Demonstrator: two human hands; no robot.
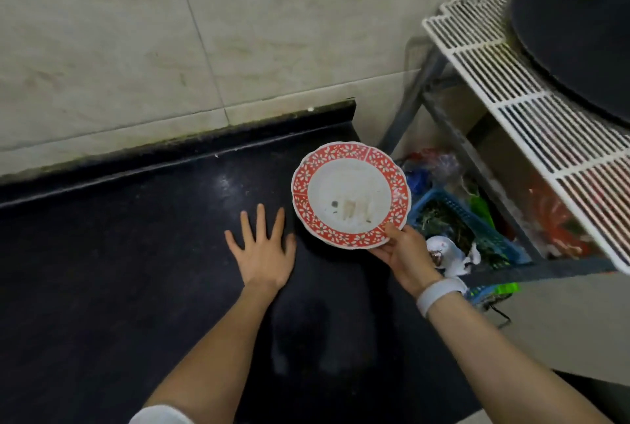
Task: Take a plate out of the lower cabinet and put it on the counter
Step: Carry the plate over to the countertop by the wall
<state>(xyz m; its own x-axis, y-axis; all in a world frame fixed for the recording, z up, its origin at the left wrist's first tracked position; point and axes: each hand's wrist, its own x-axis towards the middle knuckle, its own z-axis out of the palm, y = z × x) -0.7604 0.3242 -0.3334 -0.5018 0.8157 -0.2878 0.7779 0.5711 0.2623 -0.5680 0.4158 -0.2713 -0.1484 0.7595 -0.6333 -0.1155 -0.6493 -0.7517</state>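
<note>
From the head camera, the right hand [405, 255] pinches the near rim of the plate [351, 195], thumb on top and fingers beneath, at the plate's five o'clock. The plate, white with a red flowered border, sits over the right end of the dark counter [119, 253]; whether it touches the surface is unclear. At its eight o'clock the left hand [264, 253] lies flat, fingers spread, holding nothing. A wire rack [531, 110] stands at two o'clock.

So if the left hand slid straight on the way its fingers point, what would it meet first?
The left hand lies flat on the black counter, fingers aimed at the back wall. That stretch of counter looks bare, so it would likely first reach the raised black back edge under the tiled wall. The plate sits off to its right.
</note>
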